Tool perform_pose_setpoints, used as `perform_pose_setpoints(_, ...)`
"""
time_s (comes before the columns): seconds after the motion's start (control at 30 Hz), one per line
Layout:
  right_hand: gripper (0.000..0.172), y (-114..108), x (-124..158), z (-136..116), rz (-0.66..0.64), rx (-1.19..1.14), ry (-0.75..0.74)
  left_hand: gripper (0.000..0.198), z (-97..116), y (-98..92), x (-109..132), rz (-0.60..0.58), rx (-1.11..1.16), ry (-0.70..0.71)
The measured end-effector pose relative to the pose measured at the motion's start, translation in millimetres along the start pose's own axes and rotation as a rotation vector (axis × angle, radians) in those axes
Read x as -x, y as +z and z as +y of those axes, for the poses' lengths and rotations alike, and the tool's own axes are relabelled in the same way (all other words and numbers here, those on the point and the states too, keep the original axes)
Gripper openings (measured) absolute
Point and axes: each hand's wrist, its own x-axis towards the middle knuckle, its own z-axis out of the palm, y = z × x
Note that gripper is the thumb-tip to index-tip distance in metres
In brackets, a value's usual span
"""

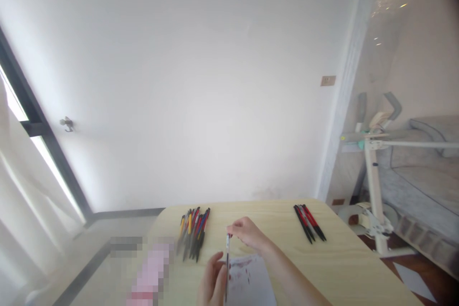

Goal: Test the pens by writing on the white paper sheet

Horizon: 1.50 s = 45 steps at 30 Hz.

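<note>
In the head view, a thin pen refill (227, 248) stands upright over the near middle of the table, whitish at the top and dark further down. My right hand (245, 230) is closed, pinching its upper end between thumb and fingertips. Lower down, my left hand (213, 281) has its curled thumb and fingers against the refill's side. Beneath both hands lies a white sheet of paper (256, 282) with reddish smudges and short marks. To the left is a bunch of several pens (193, 232), with black, yellow, red and blue parts. A smaller group of black-and-red pens (310, 223) rests on the right.
The pale wood table (279, 220) has rounded far corners and stands close to a white wall (201, 105). A pink thing (152, 267), partly blurred out, is by the left edge. Beyond the right side stands a white metal frame (375, 191) beside a grey sofa (419, 172).
</note>
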Motion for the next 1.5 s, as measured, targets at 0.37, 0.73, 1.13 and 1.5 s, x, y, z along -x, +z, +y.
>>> perform_pose_setpoints(0.37,0.024,6.9,32.7,-4.6,0.055,0.094,-0.017,0.038,17.4,3.2,-15.6,-0.380,-0.123,-0.025)
perform_pose_setpoints(0.73,0.029,16.2,65.5,14.4,-0.001,-0.033,-0.016,0.043,13.6,-17.8,-13.4,-0.382,0.078,-0.261)
perform_pose_setpoints(1.13,0.061,32.6,100.8,46.2,-0.093,-0.261,0.043,0.040,28.1,-21.5,4.0,-0.156,0.408,-0.414)
perform_pose_setpoints(1.5,0.062,37.8,98.6,54.2,0.057,-0.289,0.111,0.045,8.5,-20.1,10.6,-0.226,0.192,-0.214)
